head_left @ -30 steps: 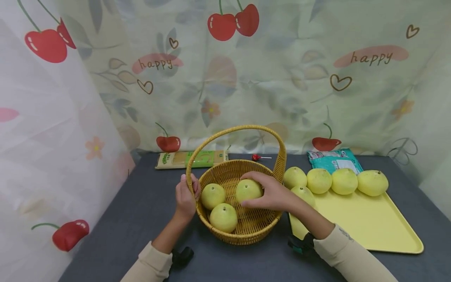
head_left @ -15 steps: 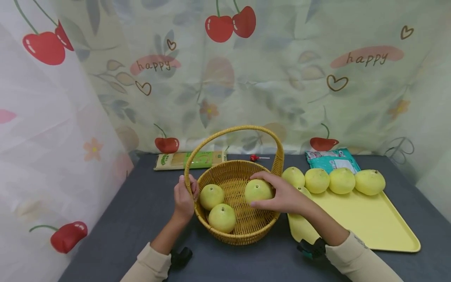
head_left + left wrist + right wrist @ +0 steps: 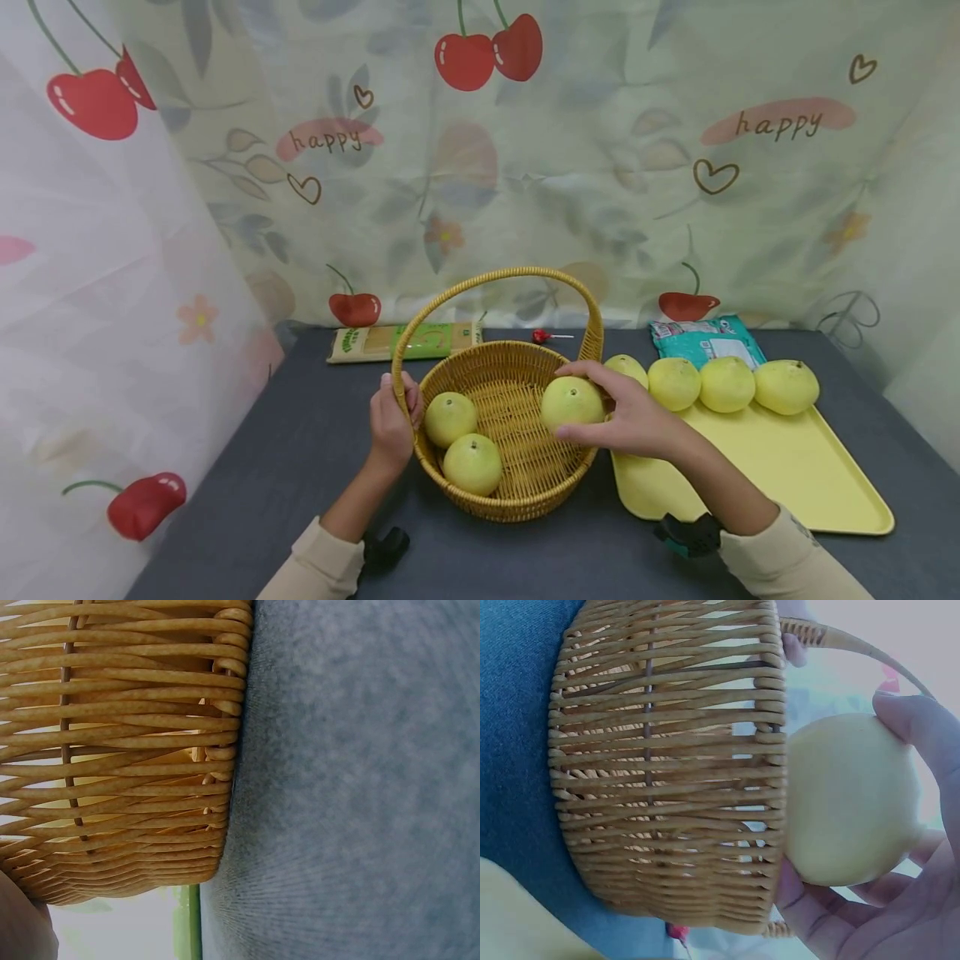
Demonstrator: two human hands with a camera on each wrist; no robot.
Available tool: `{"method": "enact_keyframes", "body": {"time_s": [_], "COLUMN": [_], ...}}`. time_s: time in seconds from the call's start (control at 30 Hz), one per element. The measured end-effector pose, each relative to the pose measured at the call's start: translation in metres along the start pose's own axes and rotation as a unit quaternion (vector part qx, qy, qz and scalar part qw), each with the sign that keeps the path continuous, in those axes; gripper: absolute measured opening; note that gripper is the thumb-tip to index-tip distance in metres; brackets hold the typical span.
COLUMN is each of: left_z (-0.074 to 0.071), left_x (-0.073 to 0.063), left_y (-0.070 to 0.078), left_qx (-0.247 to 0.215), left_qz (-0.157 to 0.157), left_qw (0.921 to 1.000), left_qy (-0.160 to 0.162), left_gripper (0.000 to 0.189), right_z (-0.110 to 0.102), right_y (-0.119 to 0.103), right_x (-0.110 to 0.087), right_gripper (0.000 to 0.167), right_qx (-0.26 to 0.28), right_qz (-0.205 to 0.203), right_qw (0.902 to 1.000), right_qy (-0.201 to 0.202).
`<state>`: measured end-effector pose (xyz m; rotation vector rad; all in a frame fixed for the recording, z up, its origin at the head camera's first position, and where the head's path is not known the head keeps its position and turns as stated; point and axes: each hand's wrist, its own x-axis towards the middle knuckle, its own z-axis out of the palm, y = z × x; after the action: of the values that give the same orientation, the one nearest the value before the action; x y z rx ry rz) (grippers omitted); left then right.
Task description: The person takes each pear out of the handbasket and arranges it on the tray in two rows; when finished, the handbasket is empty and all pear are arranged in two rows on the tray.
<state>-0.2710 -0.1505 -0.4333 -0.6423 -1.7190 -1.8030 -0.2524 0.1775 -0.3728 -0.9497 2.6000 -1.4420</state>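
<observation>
Grips a yellow-green fruit (image 3: 572, 406) in curved thumb and fingers of the right hand (image 3: 637, 417), at the right rim of the basket (image 3: 517, 433). Clasps the basket's handle foot with fingers of the left hand (image 3: 393, 421). Has two similar fruits (image 3: 472, 464) inside, between both hands' fingers; a yellow tray (image 3: 787, 479) right of the right fingers.

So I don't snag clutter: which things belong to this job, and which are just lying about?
Likely in the job:
held fruit
two fruits in the basket
basket
row of fruits
yellow tray

Apparently lying about:
teal packet
red lollipop
green-and-beige packet
</observation>
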Motion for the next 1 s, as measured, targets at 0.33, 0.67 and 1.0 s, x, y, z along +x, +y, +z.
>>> {"method": "enact_keyframes", "body": {"time_s": [0.33, 0.67, 1.0], "left_z": [0.000, 0.000, 0.000], "left_x": [-0.001, -0.001, 0.000], "left_y": [0.000, -0.001, -0.001], "left_qx": [0.001, 0.007, 0.010], "left_qz": [0.002, -0.007, -0.007], "left_qw": [1.0000, 0.9999, 0.9999], "left_qy": [0.002, 0.007, 0.008], "left_gripper": [0.059, 0.058, 0.058], "right_z": [-0.018, -0.043, -0.071], "right_y": [-0.002, 0.006, 0.007], "right_x": [-0.012, -0.023, -0.031], "right_gripper": [0.061, 0.063, 0.063], "right_qx": [-0.021, -0.027, -0.056], "right_qz": [0.008, 0.030, 0.076], "right_qw": [0.9993, 0.9972, 0.9919], "right_qy": [0.031, 0.062, 0.085]}}
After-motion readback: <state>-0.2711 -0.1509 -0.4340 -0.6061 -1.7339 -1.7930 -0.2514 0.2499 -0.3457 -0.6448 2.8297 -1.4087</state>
